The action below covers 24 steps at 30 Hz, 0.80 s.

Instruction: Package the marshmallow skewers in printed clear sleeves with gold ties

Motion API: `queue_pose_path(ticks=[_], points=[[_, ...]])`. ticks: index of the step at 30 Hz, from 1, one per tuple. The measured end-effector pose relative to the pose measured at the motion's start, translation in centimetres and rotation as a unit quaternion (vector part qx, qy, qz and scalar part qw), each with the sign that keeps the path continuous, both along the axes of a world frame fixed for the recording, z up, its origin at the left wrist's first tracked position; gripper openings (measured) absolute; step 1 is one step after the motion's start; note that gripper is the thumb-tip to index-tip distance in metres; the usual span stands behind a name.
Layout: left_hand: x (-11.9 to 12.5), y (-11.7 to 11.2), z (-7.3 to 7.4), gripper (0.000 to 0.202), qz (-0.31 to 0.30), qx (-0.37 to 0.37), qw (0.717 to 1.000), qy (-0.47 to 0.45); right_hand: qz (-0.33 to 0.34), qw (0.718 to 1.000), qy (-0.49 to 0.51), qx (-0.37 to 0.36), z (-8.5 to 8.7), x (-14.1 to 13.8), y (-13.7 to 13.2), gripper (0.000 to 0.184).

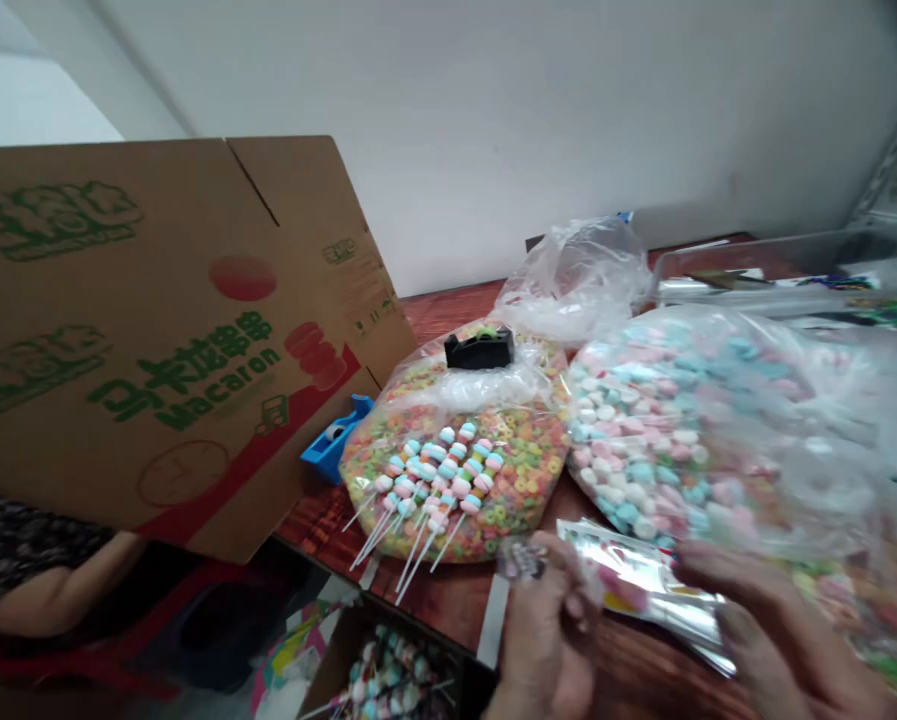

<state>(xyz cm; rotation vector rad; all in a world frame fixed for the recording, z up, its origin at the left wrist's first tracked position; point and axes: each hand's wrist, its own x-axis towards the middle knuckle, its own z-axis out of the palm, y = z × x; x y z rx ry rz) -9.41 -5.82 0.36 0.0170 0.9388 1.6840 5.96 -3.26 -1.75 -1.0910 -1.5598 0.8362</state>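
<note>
My left hand (544, 630) is closed at the table's front edge. A small crinkled, shiny clear piece (521, 559) sticks out of its grip, too blurred to name. To the right, my right hand (778, 630) has its thumb and forefinger apart, blurred, beside a stack of silver printed packets (628, 565) on the table. Pink, blue and white marshmallow skewers (440, 470) on white sticks lie on a clear bag of colourful ring candies (527, 470), left of and beyond my left hand. A large clear bag of marshmallows (643, 430) is behind the packets.
A black tape dispenser (479, 348) rests on the ring-candy bag, with a blue tape dispenser (333, 440) to its left. A big cardboard box (193, 300) fills the left. More skewers lie in an open box (395, 670) below the table edge. Another person's arm (80, 585) shows lower left.
</note>
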Motion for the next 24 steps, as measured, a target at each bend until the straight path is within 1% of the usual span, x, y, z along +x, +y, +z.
queue_pose_path(ticks=[1, 2, 3, 4, 5, 6, 8, 9, 11, 14, 16, 18, 21, 24], points=[[-2.0, -0.7, 0.7, 0.046, 0.031, 0.018, 0.999, 0.006, 0.042, 0.997, -0.001, -0.059, 0.7, -2.0, 0.2, 0.028], [-4.0, -1.4, 1.3, 0.044, 0.056, 0.029, 0.998, 0.009, 0.138, 0.983, 0.008, -0.122, 1.2, -4.3, 0.2, 0.029], [-5.9, -2.2, 1.8, 0.044, 0.079, 0.039, 0.996, 0.009, 0.203, 0.962, 0.052, -0.177, 1.6, -6.8, 0.2, 0.03], [-7.6, -3.1, 2.2, 0.044, 0.099, 0.045, 0.994, 0.007, 0.284, 0.917, 0.095, -0.262, 1.8, -9.5, 0.2, 0.033], [-9.2, -3.9, 2.5, 0.044, 0.128, 0.046, 0.991, 0.013, 0.329, 0.866, 0.151, -0.346, 1.8, -12.1, 0.0, 0.035], [-10.6, -4.6, 2.6, 0.045, 0.155, 0.053, 0.986, 0.024, 0.36, 0.816, 0.191, -0.41, 1.7, -14.6, -0.1, 0.039], [-12.8, -5.9, 2.5, 0.044, 0.191, 0.077, 0.978, 0.04, 0.37, 0.792, 0.192, -0.446, 1.3, -18.8, -0.2, 0.042], [-13.7, -6.4, 2.3, 0.043, 0.198, 0.089, 0.975, 0.042, 0.361, 0.791, 0.19, -0.456, 1.0, -20.5, -0.2, 0.043], [-14.8, -7.0, 1.6, 0.039, 0.198, 0.105, 0.974, 0.034, 0.327, 0.804, 0.183, -0.461, 0.4, -22.7, 0.1, 0.041], [-15.7, -7.3, 0.3, 0.035, 0.184, 0.099, 0.978, 0.017, 0.266, 0.83, 0.179, -0.457, -0.3, -24.6, 0.6, 0.037], [-15.8, -6.9, -0.4, 0.031, 0.178, 0.09, 0.98, 0.011, 0.232, 0.843, 0.174, -0.453, -0.6, -25.4, 0.8, 0.032], [-15.6, -6.3, -0.7, 0.027, 0.18, 0.09, 0.979, 0.011, 0.207, 0.854, 0.17, -0.446, -0.6, -25.9, 0.9, 0.028], [-15.3, -5.4, -0.6, 0.027, 0.176, 0.098, 0.98, 0.006, 0.181, 0.868, 0.162, -0.433, -0.4, -26.2, 0.8, 0.026], [-15.1, -5.1, -0.2, 0.028, 0.161, 0.097, 0.982, -0.006, 0.168, 0.883, 0.148, -0.412, -0.1, -26.1, 0.9, 0.027]])
